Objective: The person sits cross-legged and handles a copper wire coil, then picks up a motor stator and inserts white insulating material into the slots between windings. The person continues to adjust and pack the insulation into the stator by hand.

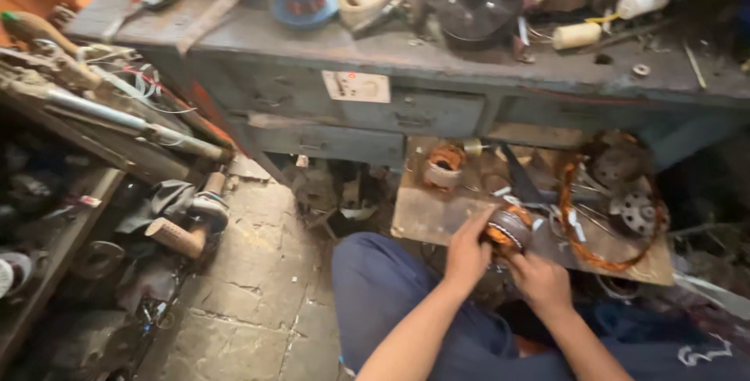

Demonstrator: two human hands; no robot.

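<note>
Head view shows both hands closed around a small motor stator (pixel 509 227), a round metal piece with copper-coloured winding. It sits just above the person's knees, over the near edge of a low wooden board (pixel 437 213). Left hand (pixel 466 254) wraps the stator from its left side with the fingers curled on the rim, and right hand (pixel 541 280) holds it from below and the right; whether the right fingers pinch a wire, I cannot tell, because the picture is blurred there. Just beyond the right hand lies a loose hoop of copper wire (pixel 578 225), and beside it a dark round rotor part (pixel 634 209). Beyond the left hand, farther on the board, stands a second wound coil (pixel 444 167). Above all this is the cluttered grey table (pixel 437 76) with drawers. I judge that the stator could slip and fall to the stone floor (pixel 258 303), since it rests on no support. The loose wire near the right hand could also catch the fingers and tangle.
</note>
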